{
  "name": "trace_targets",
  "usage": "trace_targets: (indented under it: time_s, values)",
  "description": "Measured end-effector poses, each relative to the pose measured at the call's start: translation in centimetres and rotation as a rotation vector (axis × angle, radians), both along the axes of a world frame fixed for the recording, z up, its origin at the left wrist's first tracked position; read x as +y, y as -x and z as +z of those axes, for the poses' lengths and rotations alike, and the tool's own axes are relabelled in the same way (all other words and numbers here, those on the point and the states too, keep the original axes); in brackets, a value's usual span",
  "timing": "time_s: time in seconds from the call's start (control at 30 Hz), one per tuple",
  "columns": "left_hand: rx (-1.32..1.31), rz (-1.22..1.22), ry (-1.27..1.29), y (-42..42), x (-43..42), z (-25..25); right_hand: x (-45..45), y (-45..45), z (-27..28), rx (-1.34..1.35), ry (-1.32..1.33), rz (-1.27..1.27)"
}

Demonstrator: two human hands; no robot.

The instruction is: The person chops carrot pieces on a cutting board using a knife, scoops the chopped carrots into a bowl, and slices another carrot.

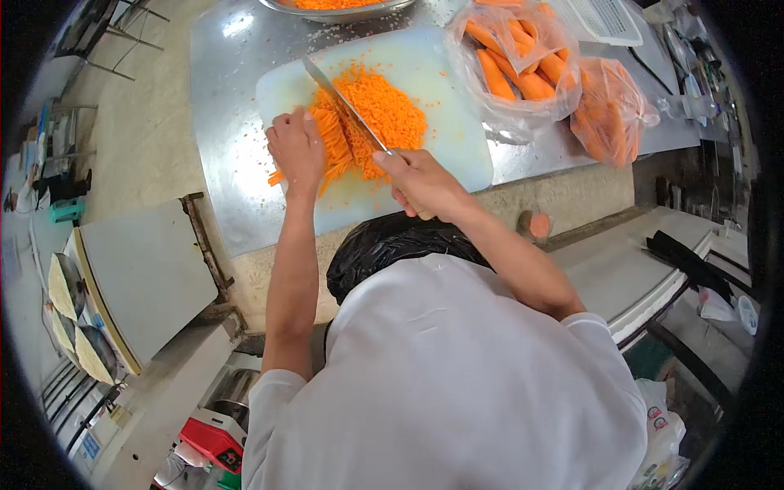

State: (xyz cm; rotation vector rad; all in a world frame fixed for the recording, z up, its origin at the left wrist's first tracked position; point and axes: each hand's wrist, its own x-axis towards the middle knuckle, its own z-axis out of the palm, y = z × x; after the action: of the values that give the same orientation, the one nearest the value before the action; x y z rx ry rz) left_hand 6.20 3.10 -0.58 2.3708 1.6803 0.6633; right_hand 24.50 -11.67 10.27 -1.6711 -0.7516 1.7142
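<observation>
My right hand is wrapped round the handle of a long knife, whose blade points up and left across the orange heap. Finely chopped carrot is piled to the right of the blade on a pale cutting board. To its left lie thin carrot strips, with my left hand pressed on their left side, its fingers curled and close together. A few strips stick out below that hand.
A metal bowl of shredded carrot stands beyond the board. Bags of whole carrots and another carrot bag lie to the right, near a white basket. The metal table's edge is close to my body.
</observation>
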Motion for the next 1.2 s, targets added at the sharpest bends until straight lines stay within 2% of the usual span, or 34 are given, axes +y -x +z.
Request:
trace_targets:
  time_s: [0.13, 0.3, 0.43, 0.53, 0.63, 0.8, 0.93, 1.0, 1.07, 1.2]
  values:
    - [-0.038, -0.116, -0.011, -0.6, -1.2, -0.3, -0.3, -1.6, 1.8, -0.129, 0.020, 0.111]
    - [-0.112, -0.132, -0.054, -0.8, -1.0, 0.1, -1.0, -2.2, 3.7, -0.100, 0.017, 0.157]
    - [-0.047, -0.104, -0.054, -2.1, -1.0, -0.1, 0.3, -1.0, 0.9, -0.025, -0.038, 0.144]
    - [-0.051, -0.104, -0.057, -2.4, -0.7, 0.1, 2.7, -0.7, -0.6, -0.057, 0.021, 0.159]
    - [-0.080, -0.103, -0.060, -1.9, -1.2, -0.2, 2.2, -1.3, 2.5, -0.058, 0.054, 0.186]
    - [-0.031, -0.079, -0.052, -2.2, -1.0, -0.4, 3.8, -0.6, -0.5, -0.044, 0.006, 0.187]
    - [-0.075, -0.068, -0.083, -2.1, -1.3, -0.9, 3.2, -1.1, 2.5, -0.017, 0.031, 0.212]
    - [-0.045, -0.045, -0.034, -2.2, -1.1, -0.8, 3.3, -0.1, -1.1, -0.034, -0.030, 0.199]
    - [-0.060, -0.064, -0.061, -2.1, -1.0, -0.8, 3.9, -0.3, -1.7, -0.052, -0.027, 0.206]
    - [-0.088, -0.054, -0.062, -2.2, -1.2, -0.6, 3.4, -0.4, 1.7, 0.000, 0.057, 0.205]
